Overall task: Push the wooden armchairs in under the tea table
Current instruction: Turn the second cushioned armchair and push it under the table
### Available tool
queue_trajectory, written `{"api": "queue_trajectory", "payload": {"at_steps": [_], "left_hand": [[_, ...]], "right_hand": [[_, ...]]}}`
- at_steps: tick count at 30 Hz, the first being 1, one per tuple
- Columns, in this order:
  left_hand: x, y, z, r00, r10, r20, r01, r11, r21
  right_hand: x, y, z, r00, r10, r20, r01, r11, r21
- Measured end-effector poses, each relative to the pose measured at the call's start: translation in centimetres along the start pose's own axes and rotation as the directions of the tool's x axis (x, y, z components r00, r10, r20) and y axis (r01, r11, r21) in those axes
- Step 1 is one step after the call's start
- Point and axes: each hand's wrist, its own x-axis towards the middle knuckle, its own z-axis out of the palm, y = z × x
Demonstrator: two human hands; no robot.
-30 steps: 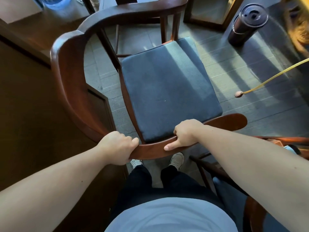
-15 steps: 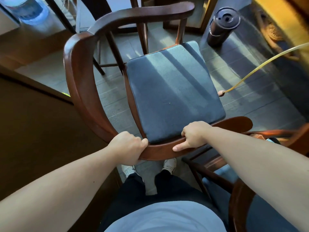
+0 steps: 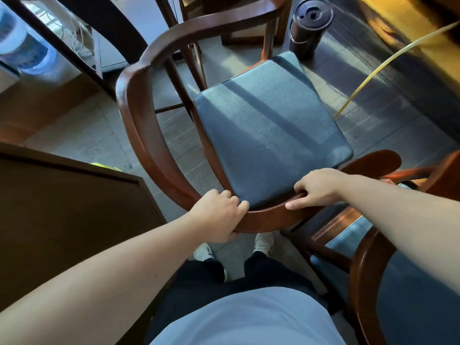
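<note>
Progress looks partial at best, judged from how the furniture lies. Taking the armchair (image 3: 249,125) in the middle of the view as the landmark: the dark counter (image 3: 62,207) sits to its left and nearer the person, its corner close to the curved back rail, and no part of the chair is tucked beneath that top. The chair stands out on the tiled floor (image 3: 87,135), its blue seat cushion (image 3: 271,130) fully in the open and striped with sunlight. I cannot tell for certain whether this counter is the tea table meant, or whether that lies out of view. To the right of the armchair and nearer the person, a second armchair (image 3: 368,257) with the same wood and blue seat also stands out in the open, its rail close beside the first chair. Beyond the armchair's far right corner stands a dark cylindrical bin (image 3: 308,23), with a yellow hose (image 3: 373,70) running past it. Both hands are on the back rail: the left hand (image 3: 219,215) is wrapped closed around it, and the right hand (image 3: 316,188) grips it with fingers curled over and thumb stretched along the wood. Both chairs appear left to push in.
</note>
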Motion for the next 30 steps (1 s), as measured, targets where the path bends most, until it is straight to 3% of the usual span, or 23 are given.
{"api": "queue_trajectory", "payload": {"at_steps": [4, 9, 14, 19, 24, 30], "left_hand": [[-3.2, -3.7, -2.2, 0.988, 0.138, -0.065, -0.136, 0.990, 0.036], [-6.4, -9.4, -4.5, 0.948, 0.228, -0.224, -0.222, 0.974, 0.054], [-8.1, -15.7, -6.6, 0.920, 0.248, -0.305, -0.242, 0.969, 0.060], [-8.2, -21.4, -8.0, 0.893, 0.297, -0.339, -0.290, 0.954, 0.071], [-8.0, -24.1, -9.0, 0.890, 0.310, -0.334, -0.311, 0.949, 0.049], [-6.2, -25.0, -10.9, 0.896, 0.390, -0.215, -0.369, 0.920, 0.130]], "right_hand": [[-1.1, -3.5, 0.4, 0.986, 0.077, -0.146, -0.043, 0.974, 0.223], [-1.8, -10.6, 1.6, 0.910, 0.170, -0.378, 0.042, 0.869, 0.493], [-1.9, -18.1, 1.4, 0.857, 0.329, -0.397, 0.002, 0.768, 0.641], [0.0, -23.1, -1.5, 0.765, 0.463, -0.448, -0.028, 0.718, 0.695], [1.1, -25.5, -3.7, 0.635, 0.507, -0.583, -0.099, 0.802, 0.589], [0.8, -25.0, -5.1, 0.612, 0.532, -0.586, -0.136, 0.800, 0.585]]}}
